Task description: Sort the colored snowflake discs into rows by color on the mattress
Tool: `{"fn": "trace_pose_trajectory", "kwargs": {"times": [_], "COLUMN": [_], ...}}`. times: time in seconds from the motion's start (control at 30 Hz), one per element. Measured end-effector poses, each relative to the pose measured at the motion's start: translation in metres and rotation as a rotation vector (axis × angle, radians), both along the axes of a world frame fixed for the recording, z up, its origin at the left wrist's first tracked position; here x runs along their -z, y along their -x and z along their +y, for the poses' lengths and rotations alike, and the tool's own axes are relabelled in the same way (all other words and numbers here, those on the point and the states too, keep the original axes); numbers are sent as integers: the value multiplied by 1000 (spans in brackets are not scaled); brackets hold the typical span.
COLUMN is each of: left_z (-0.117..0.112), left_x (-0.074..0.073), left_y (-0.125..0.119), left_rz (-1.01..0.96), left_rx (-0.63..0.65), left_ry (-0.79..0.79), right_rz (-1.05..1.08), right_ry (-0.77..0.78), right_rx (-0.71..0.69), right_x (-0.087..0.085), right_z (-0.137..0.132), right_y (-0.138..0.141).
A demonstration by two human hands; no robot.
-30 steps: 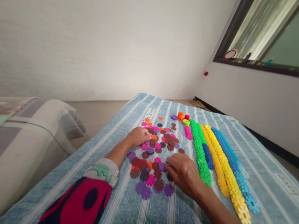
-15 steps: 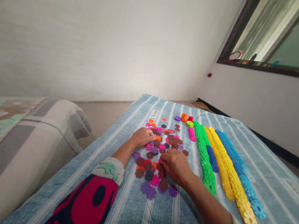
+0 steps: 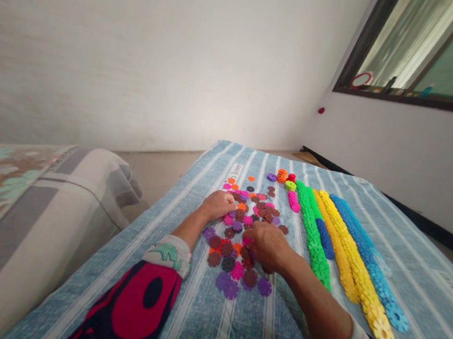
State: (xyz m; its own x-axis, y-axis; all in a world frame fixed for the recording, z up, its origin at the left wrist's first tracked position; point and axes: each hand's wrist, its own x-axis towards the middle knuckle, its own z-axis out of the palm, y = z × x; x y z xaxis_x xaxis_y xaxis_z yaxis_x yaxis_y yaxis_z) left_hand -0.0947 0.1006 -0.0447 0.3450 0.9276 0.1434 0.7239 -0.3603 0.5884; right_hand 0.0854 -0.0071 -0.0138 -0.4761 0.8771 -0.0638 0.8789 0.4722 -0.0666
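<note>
- Your left hand (image 3: 219,204) is at the left edge of the loose flower-shaped discs (image 3: 227,249), fingers curled in together; can't tell if a piece is pinched in them.
- An orange disc (image 3: 241,206) sits just beside those left fingertips.
- Your right hand (image 3: 268,244) reaches in from the right, over the middle of the same spread, fingers bent downward and bunched; their tips are partly hidden, so can't tell whether they grip anything.
- A pink disc shows right by your right fingertips.
- Loose discs lie flat, many overlapping, on the blue striped cloth (image 3: 419,252), around and between your hands: brown, purple, pink, orange, black, some red.
- Nearest you in the spread: purple discs (image 3: 231,289).
- Right of your right hand, lined-up rows: green row (image 3: 315,242), short dark blue row (image 3: 325,239), yellow row (image 3: 359,274), lighter blue row (image 3: 376,265).
- Far end, small groups close together: purple stack (image 3: 272,177), orange stack (image 3: 282,176), red stack (image 3: 291,178), lime stack (image 3: 290,185), short pink row (image 3: 293,201).
- Your left sleeve (image 3: 141,298) is red and navy with a pale cuff.
</note>
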Motion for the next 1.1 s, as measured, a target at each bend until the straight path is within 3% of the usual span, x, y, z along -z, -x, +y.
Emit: {"fn": "trace_pose_trajectory", "kwargs": {"times": [0.4,0.57,0.7,1.1], "left_z": [2,3,4,4], "left_x": [3,4,5,6], "left_y": [0,0,1,0], "left_rz": [-31,-27,-34,-56], "left_rx": [8,11,13,2], "left_ry": [19,21,21,38], "right_rz": [240,329,176,-40], "right_ry": [3,126,159,157], "right_rx": [211,94,-12,18], "right_x": [-3,-17,-17,-22], "right_z": [3,-15,-32,-39], "right_y": [-12,-4,14,25]}}
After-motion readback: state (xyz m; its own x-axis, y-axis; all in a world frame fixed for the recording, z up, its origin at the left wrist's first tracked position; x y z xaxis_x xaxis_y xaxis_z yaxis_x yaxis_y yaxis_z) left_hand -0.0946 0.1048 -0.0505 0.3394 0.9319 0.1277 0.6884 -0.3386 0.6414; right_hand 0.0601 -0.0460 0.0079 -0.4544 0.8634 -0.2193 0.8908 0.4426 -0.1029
